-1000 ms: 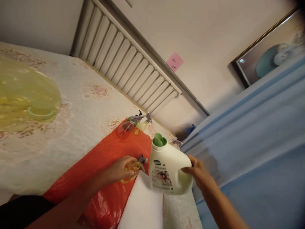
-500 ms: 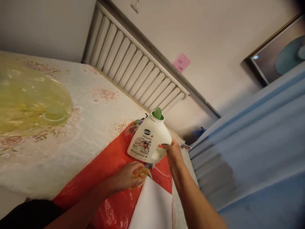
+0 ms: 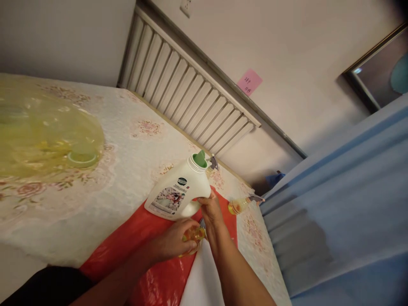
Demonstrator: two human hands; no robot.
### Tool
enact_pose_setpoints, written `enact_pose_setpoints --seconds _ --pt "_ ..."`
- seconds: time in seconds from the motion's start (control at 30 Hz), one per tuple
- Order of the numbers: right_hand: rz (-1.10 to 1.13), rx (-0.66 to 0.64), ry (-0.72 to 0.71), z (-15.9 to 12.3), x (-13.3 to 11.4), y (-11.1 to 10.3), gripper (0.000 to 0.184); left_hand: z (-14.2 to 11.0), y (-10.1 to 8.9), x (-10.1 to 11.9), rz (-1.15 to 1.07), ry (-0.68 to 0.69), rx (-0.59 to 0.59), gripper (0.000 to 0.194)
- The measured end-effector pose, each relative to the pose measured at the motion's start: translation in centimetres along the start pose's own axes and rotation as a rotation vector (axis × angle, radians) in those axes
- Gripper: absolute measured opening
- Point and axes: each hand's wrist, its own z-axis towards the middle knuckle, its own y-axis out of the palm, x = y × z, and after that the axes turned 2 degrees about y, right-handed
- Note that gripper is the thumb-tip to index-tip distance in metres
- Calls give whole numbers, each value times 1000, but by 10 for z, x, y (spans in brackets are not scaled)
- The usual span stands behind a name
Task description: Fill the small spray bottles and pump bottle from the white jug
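My right hand (image 3: 210,208) is closed around the handle of a white detergent jug (image 3: 178,191). The jug leans to the right; its uncapped mouth shows a green pouring spout. Lower down, my left hand (image 3: 175,240) grips a small clear bottle (image 3: 195,233) with yellow-orange colouring, its base partly hidden by my fingers. A dark grey sprayer head (image 3: 202,222) shows beside the bottle, mostly covered by my right wrist. The jug is above and left of the bottle, apart from its neck. Under both lies a red plastic sheet (image 3: 127,238).
A spray bottle (image 3: 237,206) lies to the right, and another sprayer (image 3: 213,162) shows behind the jug. A white sheet (image 3: 204,276) lies below my hands. To the left is a yellow transparent bag (image 3: 47,127) on the floral cover (image 3: 127,157). A radiator (image 3: 191,85) and blue curtain (image 3: 334,204) border the space.
My right hand has moved the jug left and tilted it further, uncovering the spray bottle on the right and the sprayer behind. My left hand still grips the small bottle.
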Motion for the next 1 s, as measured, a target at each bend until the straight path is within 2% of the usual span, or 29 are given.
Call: enact_pose_setpoints --seconds 0.17,0.3,0.4,0.67,0.87,1.0 --pt "-49 -6 -16 -3 6 -6 33 1 2 -8 -11 14 1 50" --pt "-127 -54 7 -10 -6 -16 39 0 0 -5 -7 12 -1 50" --pt "-177 -66 39 -16 -16 -32 44 -2 -1 -1 -2 14 -10 48" --pt "-251 230 114 -39 -7 -91 42 -1 1 -4 -27 25 7 48" --pt "-270 305 185 -61 3 -107 41 0 2 -4 -32 40 0 46" --pt "-314 315 191 -65 8 -116 41 0 1 -3 -17 37 1 46"
